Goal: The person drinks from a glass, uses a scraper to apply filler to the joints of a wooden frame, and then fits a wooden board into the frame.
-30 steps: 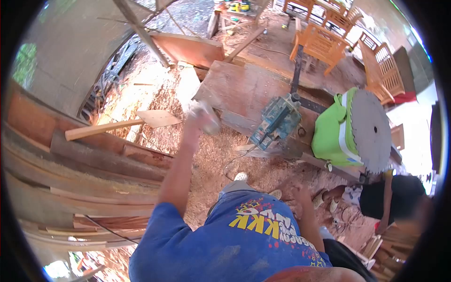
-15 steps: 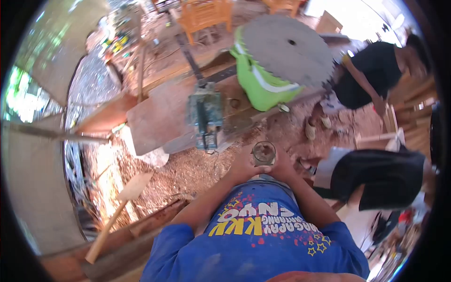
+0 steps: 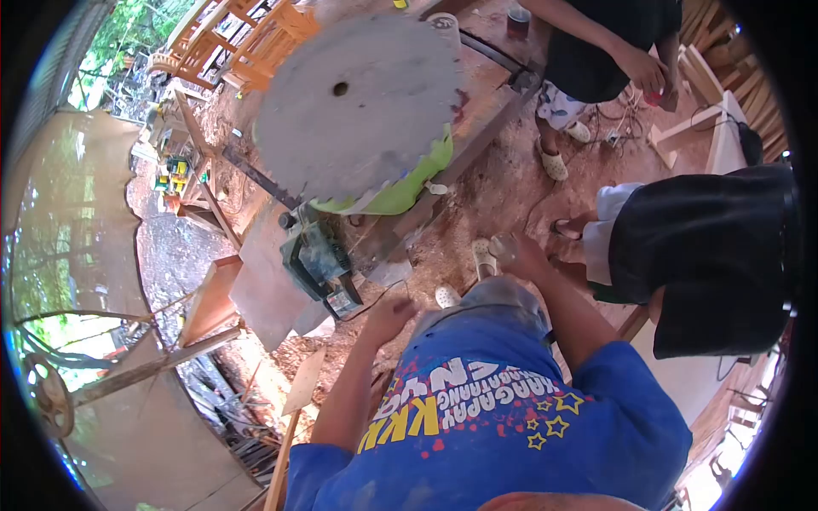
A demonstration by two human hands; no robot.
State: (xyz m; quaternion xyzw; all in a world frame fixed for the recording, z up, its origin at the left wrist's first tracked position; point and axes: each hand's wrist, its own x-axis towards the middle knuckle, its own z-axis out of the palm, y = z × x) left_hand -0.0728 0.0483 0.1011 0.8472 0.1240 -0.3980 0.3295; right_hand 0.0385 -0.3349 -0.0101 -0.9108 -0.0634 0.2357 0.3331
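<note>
My right hand (image 3: 528,258) holds a clear drinking glass (image 3: 504,249) in front of my waist; the glass is partly covered by the fingers. My left hand (image 3: 392,320) is apart from the glass, at the left of my body. Its thumb stands off from the loosely bent fingers and nothing shows in it. Closest to that hand is a dark green power tool (image 3: 317,262) that looks like an electric planer, lying on a board with its cord trailing. Behind it is a large round saw blade (image 3: 358,111) with a bright green cloth (image 3: 409,189) under its edge.
To the right, one person in dark clothes (image 3: 699,255) stands close by. Another person's hands (image 3: 648,72) are farther off. A jar with dark contents (image 3: 517,21) stands at the back. Orange wooden furniture (image 3: 273,43), a wooden paddle-like piece (image 3: 304,379) and shavings surround the bench.
My left hand has come off the glass and moved left, while my right hand keeps the glass. The view has turned, so the blade and power tool appear farther left.
</note>
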